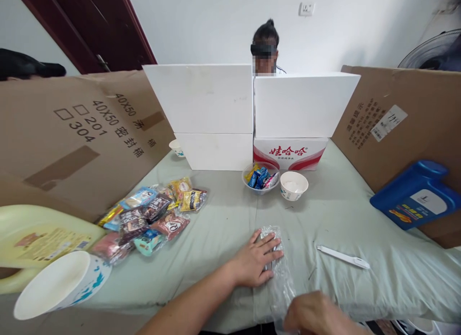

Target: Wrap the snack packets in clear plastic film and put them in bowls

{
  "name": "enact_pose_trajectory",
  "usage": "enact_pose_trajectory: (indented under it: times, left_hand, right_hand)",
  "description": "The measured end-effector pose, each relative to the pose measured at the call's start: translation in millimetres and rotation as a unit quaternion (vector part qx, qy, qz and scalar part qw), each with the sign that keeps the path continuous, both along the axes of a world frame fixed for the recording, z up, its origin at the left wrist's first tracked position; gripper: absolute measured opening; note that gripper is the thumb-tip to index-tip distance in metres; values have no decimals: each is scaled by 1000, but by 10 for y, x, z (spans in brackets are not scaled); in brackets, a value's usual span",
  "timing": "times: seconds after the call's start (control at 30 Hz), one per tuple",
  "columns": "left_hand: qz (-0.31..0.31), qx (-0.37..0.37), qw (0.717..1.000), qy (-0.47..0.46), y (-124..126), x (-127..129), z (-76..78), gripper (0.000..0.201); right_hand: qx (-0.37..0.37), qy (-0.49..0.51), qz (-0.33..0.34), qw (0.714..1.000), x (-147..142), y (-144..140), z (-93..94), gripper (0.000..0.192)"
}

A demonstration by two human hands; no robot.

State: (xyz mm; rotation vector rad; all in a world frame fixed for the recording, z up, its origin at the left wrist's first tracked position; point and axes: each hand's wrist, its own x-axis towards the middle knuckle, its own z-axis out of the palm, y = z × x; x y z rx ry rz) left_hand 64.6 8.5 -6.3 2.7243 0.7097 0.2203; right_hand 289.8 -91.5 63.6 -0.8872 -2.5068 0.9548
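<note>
A strip of clear bubble wrap (283,289) lies on the cloth-covered table near the front edge. My left hand (257,259) is spread flat on its far end, fingers apart and pressing down. Whatever may be under that palm is hidden. My right hand (315,313), smeared by motion, curls round the near end of the wrap at the bottom of the view. To the right lies a slim white plastic tool (344,257), perhaps a cutter.
Wrapped snacks (147,220) are piled at left by a paper cup (61,284) and a yellow jug (43,239). A bowl of candies (260,178) and a paper bowl (294,185) stand before white boxes (214,100). A blue bottle (418,196) is at right. A person (265,52) sits beyond.
</note>
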Motion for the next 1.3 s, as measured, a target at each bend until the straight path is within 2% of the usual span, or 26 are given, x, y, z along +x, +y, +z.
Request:
enact_pose_trajectory:
  times: [0.1, 0.2, 0.3, 0.37, 0.43, 0.53, 0.6, 0.73, 0.83, 0.9, 1.07, 1.13, 1.23, 1.3]
  left_hand:
    - [-8, -16, 1000, -1, 9, 2, -12, 65]
    - [16, -24, 999, -23, 28, 5, -65, 80]
    - [78, -32, 993, -79, 47, -5, -136, 89]
    - [116, -38, 984, -131, 60, -20, -177, 75]
    - [150, -38, 969, -194, 71, -35, -205, 51]
    - [208, -8, 937, -280, 89, -44, -212, 33]
    - [219, 35, 926, -304, 104, -38, -195, 27]
    - [148, 87, 947, -273, 144, -3, -154, 19]
    - [98, 66, 966, -228, 165, 24, -165, 16]
    - [95, 56, 976, -190, 166, 40, -185, 22]
    - [114, 59, 984, -121, 136, 73, -190, 27]
    - [119, 59, 986, -103, 125, 82, -171, 30]
    - [120, 56, 988, -77, 120, 90, -141, 36]
    - [123, 51, 989, -65, 120, 95, -124, 39]
  right_hand:
    - [-63, 8, -71, 996, -89, 439, 23, 27]
    - [-56, -10, -167, 984, -185, 901, -151, 18]
    - [-46, -33, -214, 975, -284, 1201, -364, 11]
    - [-48, -38, -228, 972, -326, 1292, -469, 10]
    - [-52, -43, -243, 968, -343, 1327, -540, 9]
    - [-61, -48, -259, 963, -346, 1343, -601, 8]
    - [-71, -43, -261, 962, -345, 1357, -622, 10]
    - [-111, -15, -257, 960, -313, 1396, -616, 16]
    - [-168, 23, -246, 954, -248, 1370, -576, 27]
    - [-204, 47, -249, 946, -195, 1286, -558, 38]
    - [-361, 135, -292, 876, -90, 859, -643, 67]
    - [-357, 152, -304, 870, -55, 684, -711, 69]
    - [-308, 155, -310, 886, -12, 508, -792, 68]
    - [-304, 165, -301, 889, -2, 455, -819, 72]
